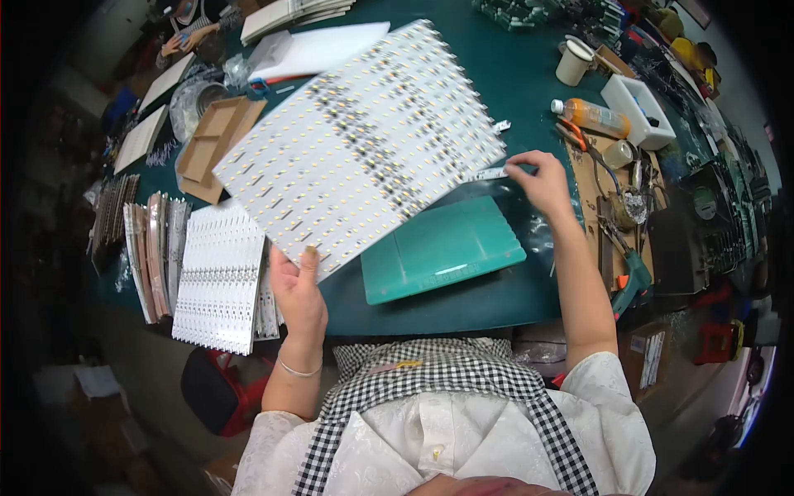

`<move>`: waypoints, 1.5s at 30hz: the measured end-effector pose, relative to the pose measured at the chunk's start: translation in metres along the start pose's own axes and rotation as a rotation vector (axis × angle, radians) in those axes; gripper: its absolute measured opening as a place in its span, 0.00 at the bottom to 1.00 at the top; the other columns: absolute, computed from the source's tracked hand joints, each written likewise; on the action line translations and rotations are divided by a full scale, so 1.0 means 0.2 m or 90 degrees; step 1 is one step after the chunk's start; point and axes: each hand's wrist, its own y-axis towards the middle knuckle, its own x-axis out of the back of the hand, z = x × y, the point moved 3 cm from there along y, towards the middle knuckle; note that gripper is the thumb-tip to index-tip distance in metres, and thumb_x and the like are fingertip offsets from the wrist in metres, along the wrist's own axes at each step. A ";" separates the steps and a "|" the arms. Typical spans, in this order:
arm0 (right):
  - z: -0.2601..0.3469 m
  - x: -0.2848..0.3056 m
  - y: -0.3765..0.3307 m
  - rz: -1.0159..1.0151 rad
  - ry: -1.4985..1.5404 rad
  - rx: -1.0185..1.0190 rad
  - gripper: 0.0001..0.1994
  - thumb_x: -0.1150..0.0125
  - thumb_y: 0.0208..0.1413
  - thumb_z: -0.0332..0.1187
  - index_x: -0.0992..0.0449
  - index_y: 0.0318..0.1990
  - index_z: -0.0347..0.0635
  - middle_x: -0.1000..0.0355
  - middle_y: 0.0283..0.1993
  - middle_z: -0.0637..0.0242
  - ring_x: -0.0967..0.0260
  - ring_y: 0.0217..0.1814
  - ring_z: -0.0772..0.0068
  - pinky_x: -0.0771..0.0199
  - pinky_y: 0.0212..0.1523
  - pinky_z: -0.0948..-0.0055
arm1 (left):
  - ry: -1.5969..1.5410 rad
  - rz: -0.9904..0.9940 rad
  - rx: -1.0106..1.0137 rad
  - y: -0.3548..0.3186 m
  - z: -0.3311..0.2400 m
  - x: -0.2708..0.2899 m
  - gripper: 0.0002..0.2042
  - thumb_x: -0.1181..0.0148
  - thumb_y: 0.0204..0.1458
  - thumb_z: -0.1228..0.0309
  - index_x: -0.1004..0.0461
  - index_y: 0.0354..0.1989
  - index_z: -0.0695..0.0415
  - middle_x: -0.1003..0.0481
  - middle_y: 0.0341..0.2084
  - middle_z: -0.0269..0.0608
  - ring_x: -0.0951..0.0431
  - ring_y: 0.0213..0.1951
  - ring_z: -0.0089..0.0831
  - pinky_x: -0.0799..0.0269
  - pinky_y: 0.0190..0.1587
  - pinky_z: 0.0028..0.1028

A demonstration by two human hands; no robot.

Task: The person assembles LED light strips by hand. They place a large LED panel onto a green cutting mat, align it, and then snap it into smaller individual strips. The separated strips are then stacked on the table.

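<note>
White panel: large white rectangular board of LED strips (364, 140), studded with rows of small yellow dots, held tilted above the dark green table (504, 74), one corner low toward the person.
Left hand: left hand (298, 293) closed on the panel's near lower edge, thumb on top, fingers hidden beneath.
Right hand: right hand (542, 178) pinching the end of a narrow white strip (488, 174) at the panel's right corner, thumb and forefinger together, other fingers loosely curled.
Mat: teal rectangular cutting mat (442, 248) flat on the table, just below the raised panel and between the two hands.
Stack: pile of similar white LED boards (219, 281) at the table's near left edge, beside upright bundles of thin strips (153, 248).
Tray: brown cardboard tray (215, 145) left of the panel, partly covered by it.
Right side: orange-tinted plastic bottle (591, 116) lying on its side, white rectangular bin (637, 112) just behind it, white cup (573, 62) further back.
</note>
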 end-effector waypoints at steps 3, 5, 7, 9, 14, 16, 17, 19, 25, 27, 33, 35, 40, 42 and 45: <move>0.06 0.05 -0.19 0.211 0.757 -0.283 0.15 0.35 0.51 0.30 0.25 0.46 0.32 0.25 0.42 0.67 0.30 0.39 0.78 0.29 0.40 0.76 | 0.000 0.054 0.097 -0.10 0.08 -0.04 0.20 0.47 0.58 0.76 0.41 0.59 0.66 0.31 0.53 0.45 0.32 0.55 0.29 0.39 0.59 0.29; 0.10 0.09 -0.27 0.268 0.664 -0.238 0.19 0.35 0.49 0.26 0.28 0.50 0.31 0.25 0.43 0.66 0.29 0.40 0.78 0.28 0.41 0.76 | 0.016 0.093 0.144 -0.15 0.15 -0.06 0.20 0.47 0.58 0.76 0.42 0.59 0.66 0.31 0.53 0.45 0.31 0.54 0.29 0.38 0.58 0.29; 0.09 0.10 -0.34 0.285 0.612 -0.226 0.22 0.34 0.46 0.22 0.30 0.52 0.31 0.25 0.44 0.65 0.29 0.40 0.79 0.28 0.43 0.76 | 0.022 0.114 0.197 -0.16 0.17 -0.07 0.19 0.45 0.58 0.75 0.39 0.56 0.66 0.28 0.50 0.45 0.27 0.49 0.27 0.34 0.54 0.27; 0.05 0.10 -0.40 0.264 0.603 -0.246 0.24 0.33 0.42 0.19 0.30 0.51 0.31 0.25 0.44 0.65 0.28 0.42 0.79 0.28 0.46 0.77 | 0.056 0.162 0.253 -0.16 0.18 -0.07 0.17 0.43 0.57 0.74 0.35 0.54 0.66 0.25 0.46 0.44 0.25 0.46 0.26 0.31 0.51 0.26; 0.01 0.11 -0.42 0.262 0.559 -0.244 0.23 0.31 0.36 0.18 0.26 0.46 0.33 0.24 0.43 0.66 0.28 0.42 0.78 0.29 0.48 0.76 | 0.141 0.210 0.248 -0.11 0.15 -0.05 0.14 0.39 0.53 0.75 0.29 0.46 0.67 0.22 0.38 0.43 0.23 0.39 0.24 0.28 0.45 0.25; -0.02 0.11 -0.42 0.270 0.499 -0.240 0.22 0.31 0.36 0.18 0.25 0.44 0.34 0.24 0.42 0.66 0.28 0.42 0.78 0.29 0.47 0.75 | 0.158 0.216 0.231 -0.10 0.15 -0.05 0.14 0.39 0.52 0.76 0.28 0.46 0.67 0.21 0.38 0.43 0.23 0.39 0.24 0.27 0.44 0.25; -0.02 0.11 -0.42 0.271 0.504 -0.247 0.22 0.31 0.36 0.18 0.25 0.44 0.34 0.24 0.42 0.66 0.28 0.41 0.77 0.29 0.47 0.75 | 0.160 0.219 0.228 -0.09 0.15 -0.06 0.14 0.40 0.52 0.77 0.28 0.46 0.67 0.21 0.38 0.43 0.23 0.39 0.24 0.28 0.44 0.25; -0.02 0.10 -0.41 0.275 0.513 -0.260 0.21 0.31 0.36 0.18 0.25 0.43 0.34 0.24 0.41 0.66 0.28 0.40 0.77 0.29 0.47 0.74 | 0.161 0.232 0.228 -0.06 0.17 -0.05 0.14 0.40 0.52 0.78 0.28 0.47 0.67 0.22 0.39 0.43 0.23 0.39 0.24 0.28 0.44 0.25; -0.02 0.11 -0.40 0.288 0.497 -0.250 0.19 0.30 0.38 0.20 0.24 0.43 0.34 0.24 0.40 0.67 0.28 0.39 0.78 0.29 0.44 0.77 | 0.195 0.232 0.231 -0.05 0.19 -0.01 0.13 0.38 0.50 0.76 0.26 0.44 0.67 0.21 0.38 0.42 0.23 0.39 0.23 0.28 0.43 0.24; -0.06 0.10 -0.39 0.284 0.426 -0.227 0.19 0.30 0.38 0.21 0.24 0.42 0.34 0.24 0.40 0.68 0.28 0.39 0.79 0.29 0.44 0.78 | 0.218 0.236 0.193 -0.06 0.18 -0.01 0.13 0.37 0.50 0.75 0.25 0.43 0.66 0.21 0.37 0.41 0.23 0.38 0.23 0.28 0.43 0.24; -0.09 0.12 -0.39 0.366 0.500 -0.186 0.19 0.28 0.40 0.24 0.24 0.44 0.33 0.24 0.42 0.67 0.28 0.41 0.79 0.29 0.47 0.76 | 0.249 0.247 0.162 -0.07 0.15 -0.02 0.12 0.36 0.49 0.75 0.25 0.41 0.66 0.21 0.34 0.40 0.24 0.36 0.22 0.28 0.42 0.24; -0.04 0.20 -0.36 0.359 0.531 -0.131 0.19 0.29 0.42 0.25 0.24 0.45 0.33 0.24 0.42 0.66 0.28 0.41 0.78 0.28 0.47 0.75 | 0.292 0.253 0.146 -0.07 0.15 -0.01 0.12 0.35 0.49 0.75 0.25 0.41 0.66 0.21 0.34 0.40 0.24 0.36 0.22 0.29 0.42 0.24; -0.01 0.17 -0.34 0.284 0.559 -0.182 0.16 0.32 0.44 0.22 0.24 0.43 0.33 0.24 0.39 0.68 0.28 0.40 0.79 0.26 0.44 0.75 | 0.359 0.255 0.122 -0.07 0.15 0.02 0.13 0.34 0.46 0.75 0.24 0.40 0.66 0.21 0.34 0.40 0.24 0.35 0.22 0.29 0.41 0.24; 0.02 0.20 -0.32 0.296 0.483 -0.169 0.14 0.33 0.44 0.21 0.23 0.42 0.33 0.23 0.38 0.68 0.28 0.39 0.80 0.26 0.42 0.76 | 0.277 0.288 0.157 -0.05 0.14 -0.02 0.12 0.34 0.46 0.76 0.24 0.39 0.67 0.21 0.34 0.40 0.24 0.35 0.23 0.29 0.42 0.25; 0.02 0.23 -0.30 0.340 0.366 -0.120 0.11 0.34 0.46 0.21 0.22 0.39 0.33 0.23 0.36 0.68 0.29 0.37 0.81 0.27 0.40 0.77 | 0.199 0.278 0.200 -0.05 0.11 -0.05 0.13 0.33 0.45 0.75 0.24 0.38 0.67 0.21 0.35 0.41 0.24 0.36 0.24 0.29 0.43 0.25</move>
